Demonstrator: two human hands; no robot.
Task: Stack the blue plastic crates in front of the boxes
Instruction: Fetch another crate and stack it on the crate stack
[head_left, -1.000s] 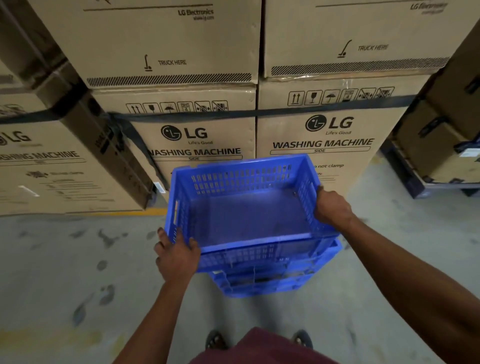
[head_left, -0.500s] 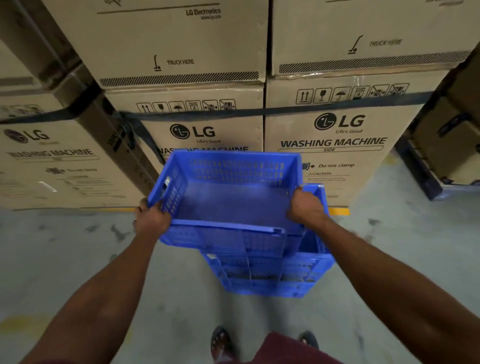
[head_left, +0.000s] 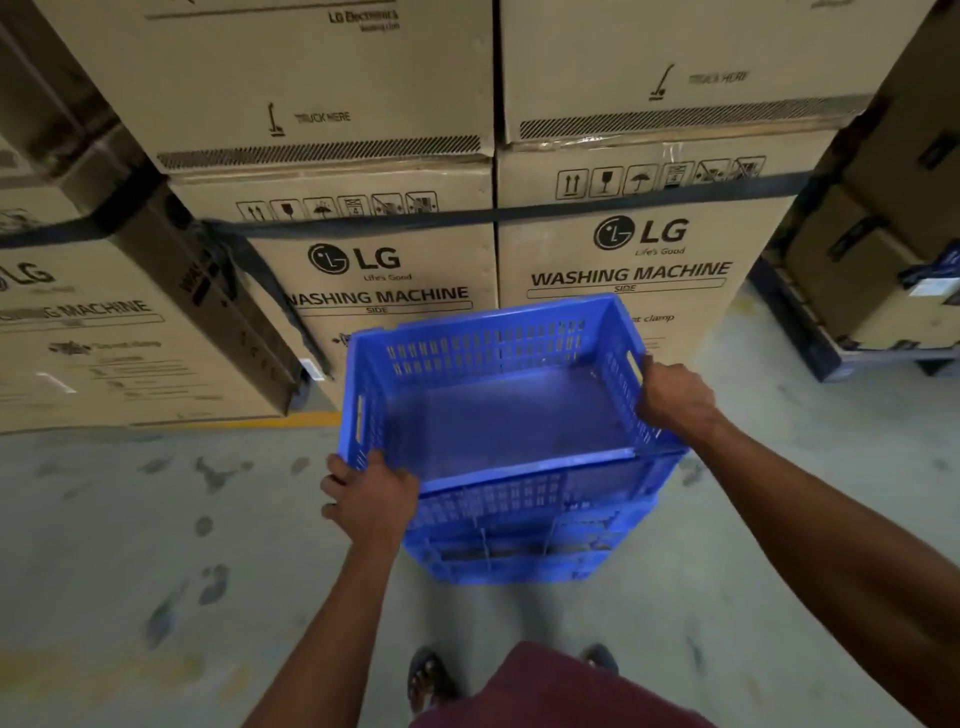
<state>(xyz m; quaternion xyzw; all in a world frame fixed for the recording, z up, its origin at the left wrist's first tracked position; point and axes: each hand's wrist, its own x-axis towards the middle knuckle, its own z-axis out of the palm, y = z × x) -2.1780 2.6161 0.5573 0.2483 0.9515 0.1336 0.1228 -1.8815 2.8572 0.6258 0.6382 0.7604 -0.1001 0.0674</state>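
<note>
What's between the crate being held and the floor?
In the head view, more blue crates are stacked under the top crate, which the left hand and right hand grip. Below them is bare concrete floor.

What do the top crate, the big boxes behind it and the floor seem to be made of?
Top crate: moulded plastic by the look, blue and slightly glossy, with slotted vent walls and cut-out handles.
Boxes: brown corrugated cardboard, matt, with printed logos and a dark strap across them.
Floor: probably bare concrete, grey, dull and stained with dark marks.
</note>
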